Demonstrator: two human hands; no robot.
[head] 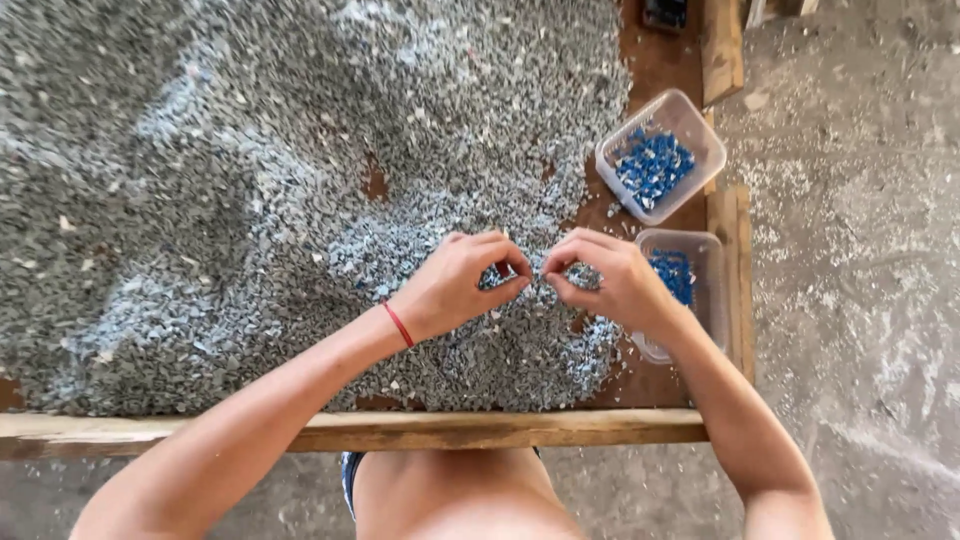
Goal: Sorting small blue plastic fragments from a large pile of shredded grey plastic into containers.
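A big heap of small grey-blue plastic flakes (230, 190) covers a brown wooden table. My left hand (455, 282), with a red band at the wrist, hovers over the flakes near the front, thumb and forefinger pinched together. My right hand (610, 280) is just to its right, fingertips also pinched, almost touching the left ones. Whether either pinch holds a flake is too small to tell. Two clear plastic tubs with bright blue pieces stand at the right: one (700, 140) farther back, one (708, 250) partly behind my right hand.
A wooden rail (400, 430) borders the table's front edge and wooden blocks (722, 45) line its right side. Beyond them is a dusty concrete floor (860, 250) strewn with pale flakes. A dark object (665, 12) sits at the table's far right corner.
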